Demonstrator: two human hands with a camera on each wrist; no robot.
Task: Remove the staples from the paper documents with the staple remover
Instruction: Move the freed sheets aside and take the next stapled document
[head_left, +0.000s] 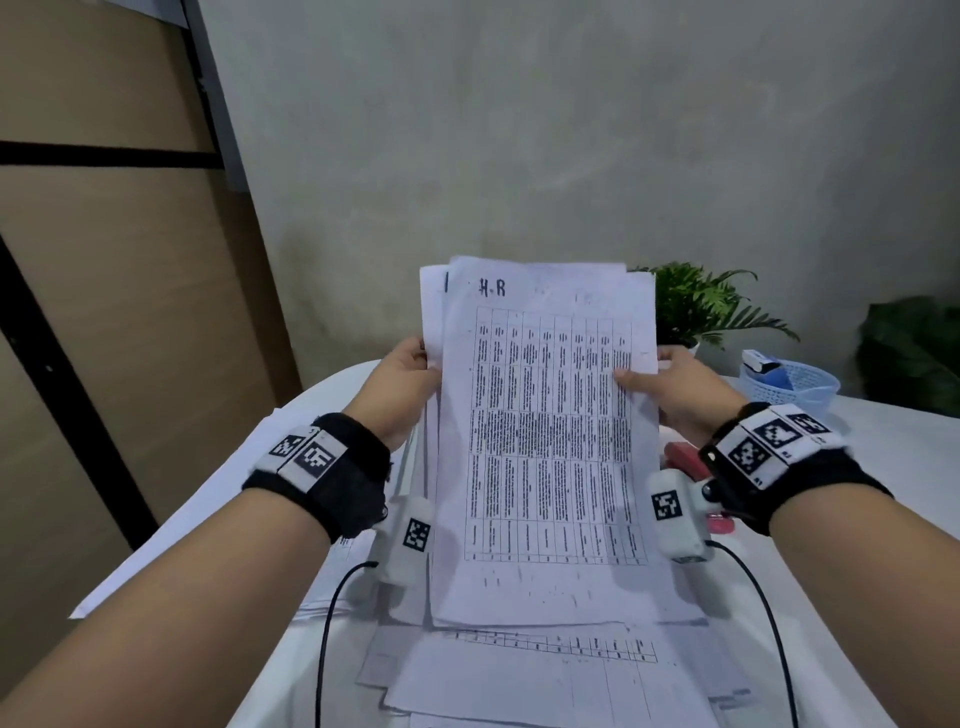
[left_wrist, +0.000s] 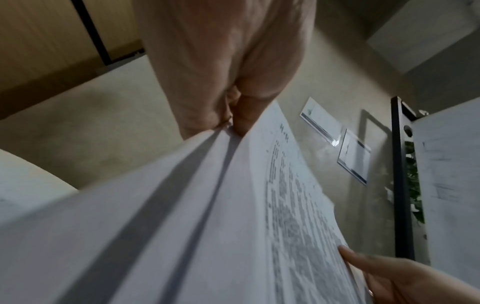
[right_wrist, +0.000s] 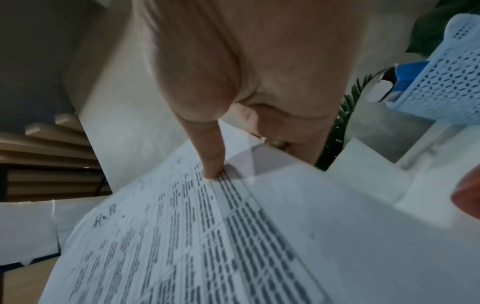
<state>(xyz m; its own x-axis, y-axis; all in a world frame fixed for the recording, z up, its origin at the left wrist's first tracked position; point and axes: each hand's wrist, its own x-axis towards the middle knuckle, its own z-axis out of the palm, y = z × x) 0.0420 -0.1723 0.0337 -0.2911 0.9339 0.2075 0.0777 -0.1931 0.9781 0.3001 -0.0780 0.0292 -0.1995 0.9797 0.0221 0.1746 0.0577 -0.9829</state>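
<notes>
I hold a stack of printed papers (head_left: 545, 441) upright above the table; the top sheet bears a table and "H.R". My left hand (head_left: 410, 371) grips the stack's left edge, its fingers pinching the sheets (left_wrist: 233, 144) in the left wrist view. At the right edge my right hand (head_left: 660, 376) pinches the stack, thumb on the front page (right_wrist: 233, 205) and fingers behind. A red staple remover (head_left: 688, 460) lies on the table below my right wrist, partly hidden. No staple is discernible.
More loose papers (head_left: 545, 670) lie on the white table (head_left: 883, 452) below the held stack. A pale blue perforated basket (head_left: 795, 384) with small items stands at the back right, beside a green potted plant (head_left: 701, 306). A wall lies behind.
</notes>
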